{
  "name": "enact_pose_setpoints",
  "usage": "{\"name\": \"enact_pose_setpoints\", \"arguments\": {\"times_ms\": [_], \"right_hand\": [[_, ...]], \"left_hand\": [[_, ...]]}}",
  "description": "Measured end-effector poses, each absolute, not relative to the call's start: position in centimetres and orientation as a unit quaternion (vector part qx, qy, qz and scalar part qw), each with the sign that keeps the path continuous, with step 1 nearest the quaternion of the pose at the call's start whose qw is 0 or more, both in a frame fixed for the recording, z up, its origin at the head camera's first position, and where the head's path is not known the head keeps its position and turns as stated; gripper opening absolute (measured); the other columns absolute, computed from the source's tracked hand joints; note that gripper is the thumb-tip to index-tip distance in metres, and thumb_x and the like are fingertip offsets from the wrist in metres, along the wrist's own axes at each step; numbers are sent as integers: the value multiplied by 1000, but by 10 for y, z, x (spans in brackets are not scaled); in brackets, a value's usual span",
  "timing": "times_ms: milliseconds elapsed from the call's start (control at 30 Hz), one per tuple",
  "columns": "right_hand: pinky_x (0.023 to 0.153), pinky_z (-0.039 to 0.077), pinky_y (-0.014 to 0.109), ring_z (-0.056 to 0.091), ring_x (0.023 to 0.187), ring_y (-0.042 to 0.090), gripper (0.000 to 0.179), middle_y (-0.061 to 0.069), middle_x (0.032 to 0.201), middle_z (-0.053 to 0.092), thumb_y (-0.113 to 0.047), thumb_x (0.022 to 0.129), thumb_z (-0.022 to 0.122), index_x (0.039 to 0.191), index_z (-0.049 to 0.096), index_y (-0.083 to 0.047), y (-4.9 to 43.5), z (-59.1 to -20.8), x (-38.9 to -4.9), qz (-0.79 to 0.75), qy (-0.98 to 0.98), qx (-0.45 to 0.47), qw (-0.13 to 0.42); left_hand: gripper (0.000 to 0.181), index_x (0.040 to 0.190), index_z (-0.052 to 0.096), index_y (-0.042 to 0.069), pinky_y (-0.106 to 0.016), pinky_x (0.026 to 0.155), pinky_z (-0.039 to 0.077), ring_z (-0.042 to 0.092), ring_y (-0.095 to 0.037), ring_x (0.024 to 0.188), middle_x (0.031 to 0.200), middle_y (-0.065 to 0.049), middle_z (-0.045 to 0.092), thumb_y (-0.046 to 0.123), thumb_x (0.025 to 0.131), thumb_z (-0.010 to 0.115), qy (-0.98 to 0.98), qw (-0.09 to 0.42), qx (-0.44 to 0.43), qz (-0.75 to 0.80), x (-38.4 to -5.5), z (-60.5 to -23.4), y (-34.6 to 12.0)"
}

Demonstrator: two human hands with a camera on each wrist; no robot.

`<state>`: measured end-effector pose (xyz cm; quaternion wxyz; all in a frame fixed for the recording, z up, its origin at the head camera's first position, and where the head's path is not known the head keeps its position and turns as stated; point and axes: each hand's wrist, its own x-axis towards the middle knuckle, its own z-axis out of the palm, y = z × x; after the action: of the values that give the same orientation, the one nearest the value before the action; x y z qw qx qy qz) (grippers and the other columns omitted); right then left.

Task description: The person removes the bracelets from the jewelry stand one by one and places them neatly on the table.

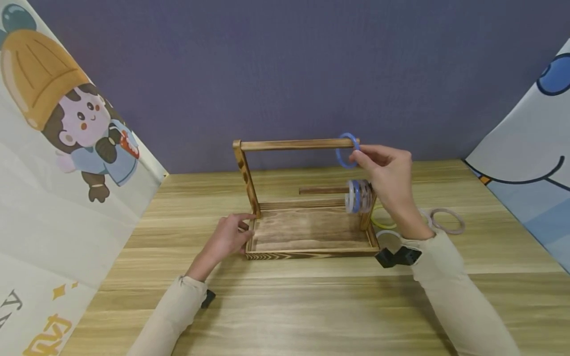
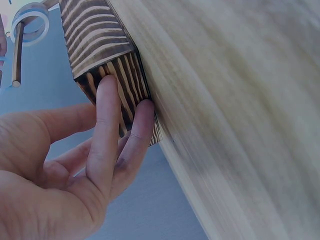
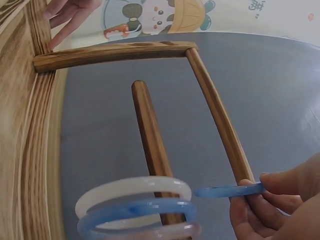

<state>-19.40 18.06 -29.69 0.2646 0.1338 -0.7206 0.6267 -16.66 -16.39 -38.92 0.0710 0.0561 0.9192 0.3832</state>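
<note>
A brown wooden bangle rack (image 1: 307,254) stands on the table, with a tray base, a high top bar and a shorter lower bar. My right hand (image 1: 392,173) pinches a blue bangle (image 1: 340,155) that hangs around the top bar near its right end. In the right wrist view, thumb and fingers hold this bangle (image 3: 225,191) beside the bar. Several white, blue and brownish bangles (image 1: 350,196) are strung on the lower bar, close to the right post. My left hand (image 1: 224,237) holds the left end of the tray base, with two fingers against its striped end face (image 2: 131,87).
Right of the rack lie a yellow bangle (image 1: 384,226), a brownish bangle (image 1: 461,225) and whitish bangles partly hidden by the right arm. A dark blue-grey panel (image 1: 285,74) stands behind the table (image 1: 285,306). Printed cartoon sheets flank both sides.
</note>
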Motion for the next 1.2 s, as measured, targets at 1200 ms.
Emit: {"name": "enact_pose_setpoints", "arguments": {"times_ms": [1200], "right_hand": [[77, 60, 20, 73, 81, 14, 28, 5, 88, 76, -9, 91, 73, 113, 71, 8, 259, -323, -177, 674, -708, 68, 198]], "left_hand": [[48, 139, 59, 8, -31, 49, 60, 70, -22, 69, 109, -24, 68, 3, 92, 68, 921, 67, 62, 378, -167, -391, -165]]}}
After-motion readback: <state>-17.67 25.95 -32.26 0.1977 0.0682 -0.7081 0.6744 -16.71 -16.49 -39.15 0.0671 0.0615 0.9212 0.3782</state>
